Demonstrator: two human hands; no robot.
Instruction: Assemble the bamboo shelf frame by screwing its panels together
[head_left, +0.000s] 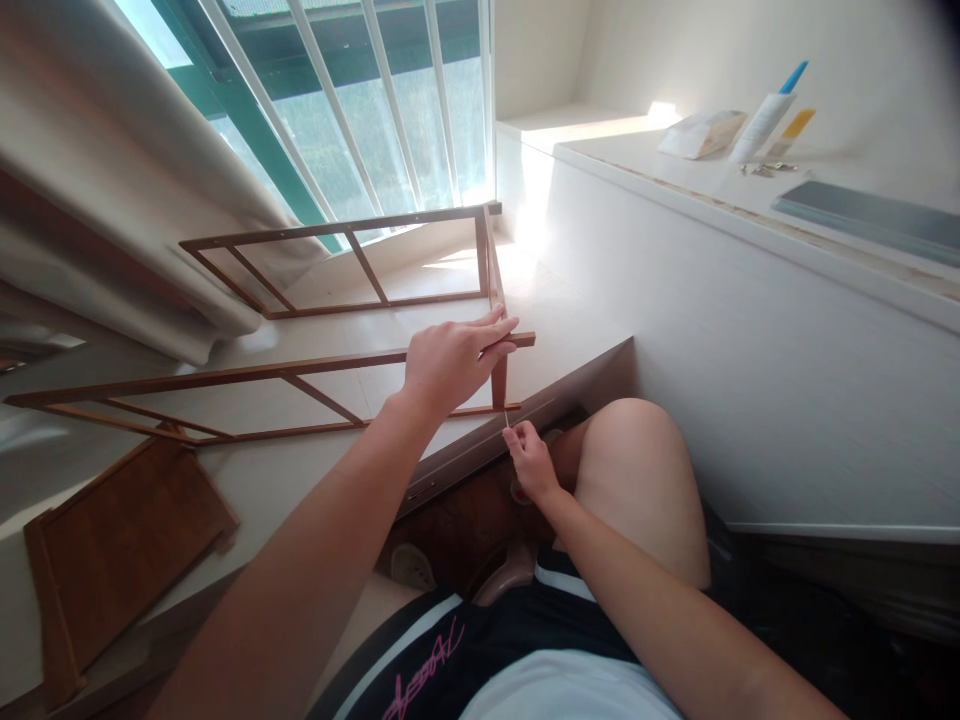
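A brown wooden frame lies across a pale ledge, made of two long slatted sides joined by a crosspiece at the right end. My left hand is closed over the corner where the near side meets this crosspiece, fingers laid across the wood. Just below, my right hand pinches a thin pale rod between thumb and fingers. The rod's upper tip meets the lower end of the crosspiece; its lower end is hidden in my fingers, and I cannot make out its exact kind.
A brown wooden panel leans at the lower left. Beige curtains hang beside the barred window. On the white counter at right lie a white tube, small metal pieces and a dark flat slab. My knee is close below.
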